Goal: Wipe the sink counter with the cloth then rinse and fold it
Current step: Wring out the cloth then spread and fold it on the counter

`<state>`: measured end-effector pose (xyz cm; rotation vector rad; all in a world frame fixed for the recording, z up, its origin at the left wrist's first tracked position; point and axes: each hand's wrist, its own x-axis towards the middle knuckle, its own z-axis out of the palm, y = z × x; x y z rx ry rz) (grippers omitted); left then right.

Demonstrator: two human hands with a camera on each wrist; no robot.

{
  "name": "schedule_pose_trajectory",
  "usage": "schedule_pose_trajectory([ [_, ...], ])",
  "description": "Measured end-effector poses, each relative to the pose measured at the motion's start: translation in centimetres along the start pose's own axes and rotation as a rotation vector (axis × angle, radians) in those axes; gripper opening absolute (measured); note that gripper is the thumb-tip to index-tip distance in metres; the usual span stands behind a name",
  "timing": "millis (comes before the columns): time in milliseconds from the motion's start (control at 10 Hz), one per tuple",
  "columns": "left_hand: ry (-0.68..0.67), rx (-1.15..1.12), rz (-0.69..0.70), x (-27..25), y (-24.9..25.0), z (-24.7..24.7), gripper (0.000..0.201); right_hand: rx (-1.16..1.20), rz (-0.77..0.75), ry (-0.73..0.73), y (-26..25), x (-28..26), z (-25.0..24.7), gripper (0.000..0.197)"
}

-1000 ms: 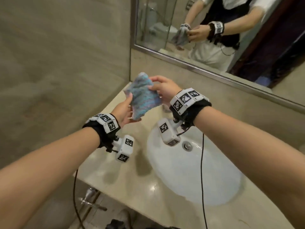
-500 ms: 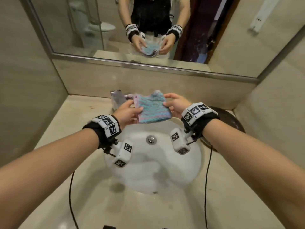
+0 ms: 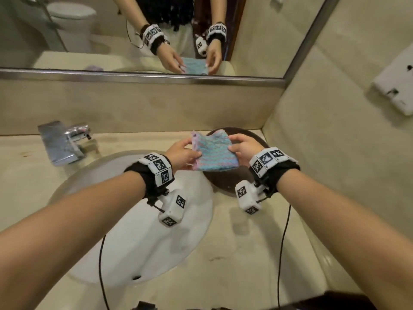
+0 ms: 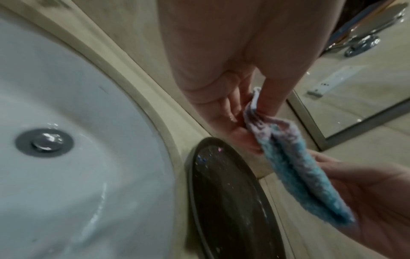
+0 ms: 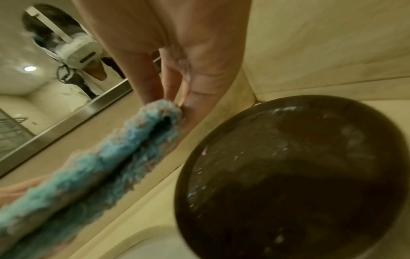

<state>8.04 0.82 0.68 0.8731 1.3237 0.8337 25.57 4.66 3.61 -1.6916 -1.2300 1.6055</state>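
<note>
A folded blue and pink striped cloth point(image 3: 213, 152) hangs flat in the air between both hands, above a dark round tray point(image 3: 225, 180) at the counter's back right corner. My left hand point(image 3: 182, 154) pinches its left edge and my right hand point(image 3: 242, 146) pinches its right edge. In the left wrist view the cloth point(image 4: 295, 164) shows doubled layers, held between thumb and fingers point(image 4: 235, 112), over the tray point(image 4: 226, 198). The right wrist view shows the cloth point(image 5: 106, 157) pinched at its end by the fingertips point(image 5: 175, 98), beside the tray point(image 5: 292, 175).
The white oval sink basin point(image 3: 138, 231) with its drain point(image 4: 44, 142) lies left of the tray in the beige counter point(image 3: 245, 253). A chrome faucet point(image 3: 64, 142) stands at the back left. A mirror point(image 3: 156, 34) runs along the back wall; a side wall point(image 3: 335, 142) closes the right.
Both hands have carried the cloth rightward, from over the counter's left end, across the sink, to above the dark tray. The cloth stays folded and held at both edges.
</note>
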Motion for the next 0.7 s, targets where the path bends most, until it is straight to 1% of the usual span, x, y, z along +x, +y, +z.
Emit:
schedule_pose_trajectory([
  [200, -0.053, 0.001, -0.058, 4.1, 0.2, 6.1, 0.039, 0.022, 0.032, 0.106, 1.9, 2.6, -6.0, 0.039],
  [400, -0.047, 0.036, -0.082, 7.7, 0.1, 8.5, 0.040, 0.037, 0.025, 0.154, 3.0, 5.2, -8.9, 0.040],
  [500, -0.035, 0.138, -0.184, 9.1, -0.6, 8.4, 0.040, -0.059, 0.062, 0.159, 3.4, 6.1, -9.3, 0.038],
  [600, 0.059, 0.288, -0.271, 9.3, -1.3, 7.9, 0.049, -0.101, 0.103, 0.203, 3.7, 6.6, -9.4, 0.038],
  [700, 0.144, 0.272, -0.233, 9.5, -1.6, 6.9, 0.051, -0.123, 0.108, 0.236, 4.0, 6.9, -9.6, 0.035],
])
